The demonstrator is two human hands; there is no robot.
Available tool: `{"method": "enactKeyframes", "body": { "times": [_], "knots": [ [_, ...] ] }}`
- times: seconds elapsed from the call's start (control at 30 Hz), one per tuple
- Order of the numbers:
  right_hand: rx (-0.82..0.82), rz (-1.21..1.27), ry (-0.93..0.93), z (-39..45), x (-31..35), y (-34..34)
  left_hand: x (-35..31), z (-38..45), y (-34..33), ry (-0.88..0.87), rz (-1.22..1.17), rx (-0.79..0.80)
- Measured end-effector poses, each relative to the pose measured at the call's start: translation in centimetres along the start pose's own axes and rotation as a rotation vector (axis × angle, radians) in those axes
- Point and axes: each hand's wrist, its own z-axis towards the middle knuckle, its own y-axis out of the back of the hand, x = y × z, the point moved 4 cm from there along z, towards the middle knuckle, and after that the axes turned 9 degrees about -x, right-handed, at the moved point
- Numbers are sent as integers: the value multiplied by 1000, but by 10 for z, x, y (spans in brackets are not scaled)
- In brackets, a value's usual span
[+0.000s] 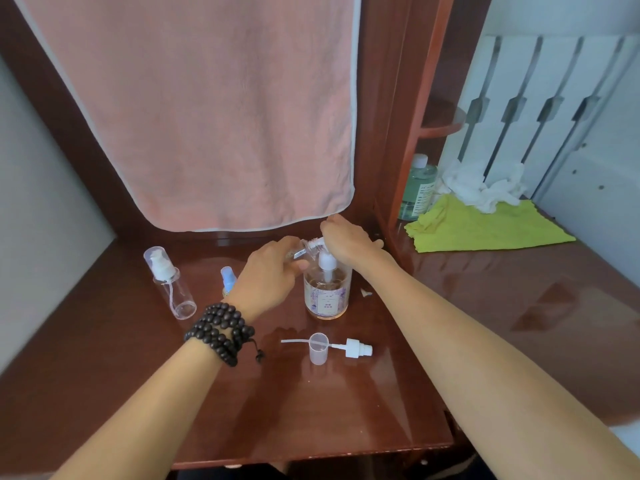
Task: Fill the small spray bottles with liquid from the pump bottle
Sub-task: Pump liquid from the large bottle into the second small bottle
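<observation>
A clear pump bottle [326, 292] with a floral label and amber liquid stands on the brown desk [346, 403]. My right hand [346, 242] rests on top of its white pump head. My left hand [270, 275] grips a small clear spray bottle [306, 250], tilted with its open mouth at the pump's nozzle. A white spray head [356, 349] with its dip tube and a clear cap [318, 348] lie on the desk in front of the pump bottle. Another small clear bottle [171, 284] with a white pump top stands at the left. A blue-capped one [228, 279] is partly hidden behind my left hand.
A pink towel [207, 116] hangs over the back of the desk. To the right sit a yellow-green cloth [485, 225], crumpled white tissue [485, 185] and a green liquid bottle [417, 188] in a shelf nook. A small scrap [366, 292] lies right of the pump bottle.
</observation>
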Motion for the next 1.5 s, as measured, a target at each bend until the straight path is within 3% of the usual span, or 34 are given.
{"method": "enactKeyframes", "body": {
  "times": [1.5],
  "knots": [
    [13, -38, 13, -1, 6, 1, 0, -3, 3, 9, -73, 27]
  ]
}}
